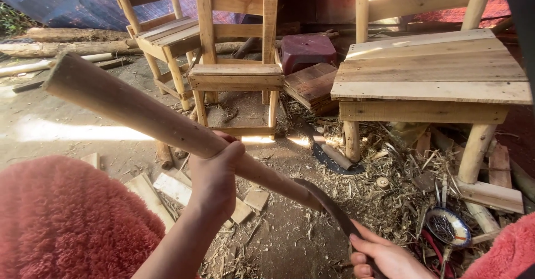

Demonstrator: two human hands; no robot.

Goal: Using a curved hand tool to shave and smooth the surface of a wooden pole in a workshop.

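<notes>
My left hand [214, 173] grips a long, pale wooden pole [139, 112] near its middle; the pole slants from upper left down to the lower centre. My right hand [384, 256] holds the handle of a dark curved blade [329, 206], whose edge rests against the thin lower end of the pole. Red fuzzy sleeves cover both arms at the bottom corners.
Three rough wooden chairs stand ahead: one at the back left [161, 34], one in the centre [237, 73], a larger one at the right [429, 73]. Shavings and wood scraps [390, 195] litter the dirt floor. A small bowl of nails [448, 227] sits lower right. Logs lie at far left.
</notes>
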